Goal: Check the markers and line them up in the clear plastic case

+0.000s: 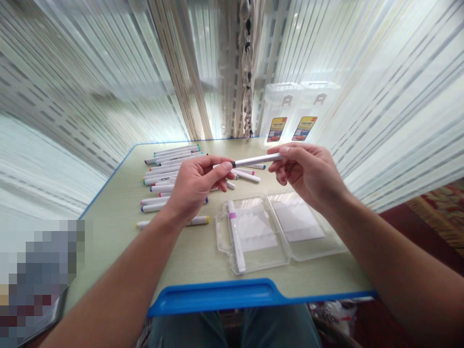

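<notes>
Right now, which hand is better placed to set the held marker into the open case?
Right, probably. The right hand pinches the marker above the open clear case; the left hand holds its other end, over the loose markers.

Pale table point(119, 227) bears markers point(170, 166), open clear case point(279, 232).

Bright daylight pours through the curtains point(326, 72) ahead of me, washing them pale; the edges bow outward, and a pixelated patch point(39, 275) sits lower left.
</notes>
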Tool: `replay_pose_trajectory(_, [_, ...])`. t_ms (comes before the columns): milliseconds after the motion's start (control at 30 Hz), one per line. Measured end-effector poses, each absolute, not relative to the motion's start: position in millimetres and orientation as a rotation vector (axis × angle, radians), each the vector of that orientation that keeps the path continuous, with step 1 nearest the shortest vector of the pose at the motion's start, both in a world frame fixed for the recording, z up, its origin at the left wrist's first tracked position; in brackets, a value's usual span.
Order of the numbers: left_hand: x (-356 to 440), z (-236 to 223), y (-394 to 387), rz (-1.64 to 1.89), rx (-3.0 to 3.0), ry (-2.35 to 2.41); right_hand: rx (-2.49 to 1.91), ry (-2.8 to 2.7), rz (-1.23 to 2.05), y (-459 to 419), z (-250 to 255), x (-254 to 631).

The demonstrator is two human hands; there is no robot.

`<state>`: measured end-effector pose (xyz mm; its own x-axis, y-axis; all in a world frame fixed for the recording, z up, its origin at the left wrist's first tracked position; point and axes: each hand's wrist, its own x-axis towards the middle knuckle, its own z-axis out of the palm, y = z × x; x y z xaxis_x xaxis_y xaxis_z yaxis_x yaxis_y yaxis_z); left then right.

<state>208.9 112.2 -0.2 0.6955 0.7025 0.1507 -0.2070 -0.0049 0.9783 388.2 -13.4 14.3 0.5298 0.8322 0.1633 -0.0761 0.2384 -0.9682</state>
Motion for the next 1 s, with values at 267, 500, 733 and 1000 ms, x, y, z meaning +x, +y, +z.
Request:
replay_pose_trajectory(267, [209,1,109,0.745,1.452,0.462,-1.195,-0.984,0.663,-15,7,388])
replay_pose_trajectory(500, [210,2,106,0.712,1.584,0.477,-1.431,-1.118,0.513,-17,8,384])
replay_pose_trajectory(733, [213,-1,102,0.681,1.659,0.458,-1.581,-1.368,0.170,-18,6,381])
replay_pose_trajectory(1000, [216,0,97,0.644,1.680,0.415,-1.688,-1.474,-0.075,-19,6,379])
